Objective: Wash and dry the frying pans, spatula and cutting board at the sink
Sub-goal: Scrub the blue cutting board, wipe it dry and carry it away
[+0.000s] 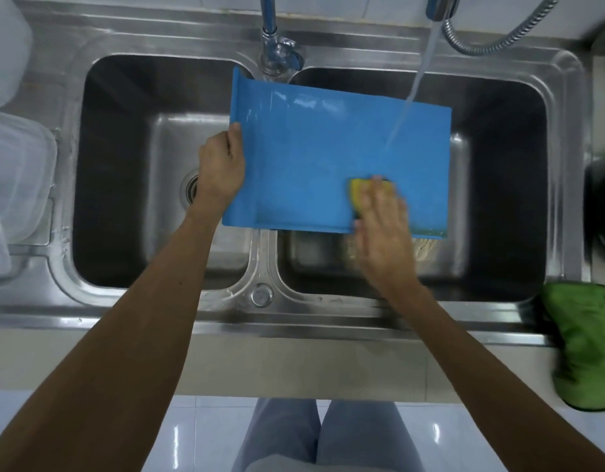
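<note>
scrubbing cutting board (314, 144), sponge (357, 190) under right hand (382, 219)

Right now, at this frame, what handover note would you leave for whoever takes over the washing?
Hands: left grip holds the blue cutting board by its left edge, over the sink's divider and right basin. The right grip, motion-blurred, holds a yellow sponge against the board's near right part.
Water stream is running onto the board.
Green cloth lies on the counter's right front edge.
Done: board scrub is under way.
Left: finish scrubbing, rinse and dry the board. Pans and spatula are not clearly in view, so their state is unknown.
</note>
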Motion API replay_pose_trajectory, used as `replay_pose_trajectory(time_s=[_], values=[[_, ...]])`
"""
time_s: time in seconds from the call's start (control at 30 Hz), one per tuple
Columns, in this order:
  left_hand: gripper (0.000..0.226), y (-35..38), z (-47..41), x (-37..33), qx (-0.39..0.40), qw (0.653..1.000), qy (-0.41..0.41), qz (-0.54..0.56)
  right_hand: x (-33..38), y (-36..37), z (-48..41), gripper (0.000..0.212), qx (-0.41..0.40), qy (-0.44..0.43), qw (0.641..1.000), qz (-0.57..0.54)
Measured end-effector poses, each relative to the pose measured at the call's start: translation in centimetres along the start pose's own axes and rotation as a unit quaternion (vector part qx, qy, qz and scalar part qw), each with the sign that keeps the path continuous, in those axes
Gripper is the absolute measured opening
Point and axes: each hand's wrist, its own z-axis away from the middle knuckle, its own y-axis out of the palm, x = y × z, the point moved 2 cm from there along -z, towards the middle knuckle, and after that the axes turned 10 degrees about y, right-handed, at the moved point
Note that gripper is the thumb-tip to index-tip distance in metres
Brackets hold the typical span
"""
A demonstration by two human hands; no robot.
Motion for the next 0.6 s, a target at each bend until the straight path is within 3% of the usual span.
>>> replay_pose_trajectory(time_s=[0.1,0.17,0.27,0.43,0.53,0.6], values=[[0.058,0.0,0.2,-0.1,0.005,1.000,-0.001,0.008,-4.8,-1.0,-0.4,0.059,-0.044,0.188,0.981,0.007],[0.057,0.1,0.2,-0.1,0.004,1.000,-0.004,0.009,-3.0,-0.2,-1.2,0.060,-0.058,0.233,0.971,-0.008],[0.053,0.3,0.3,-0.7,0.005,1.000,-0.007,0.005,4.2,1.9,-2.1,0.064,-0.063,0.139,0.988,-0.025],[0.050,0.0,0.3,-1.0,-0.020,0.999,0.024,-0.036,14.3,4.0,-4.9,0.070,0.013,-0.062,0.998,-0.024],[0.050,0.0,0.1,-0.6,-0.013,0.998,0.022,-0.050,10.9,3.5,-7.3,0.065,0.004,-0.091,0.996,0.022],[0.050,0.0,0.1,-0.6,-0.010,0.998,0.014,-0.058,5.4,2.5,-9.3,0.063,-0.051,-0.017,0.997,0.061]])
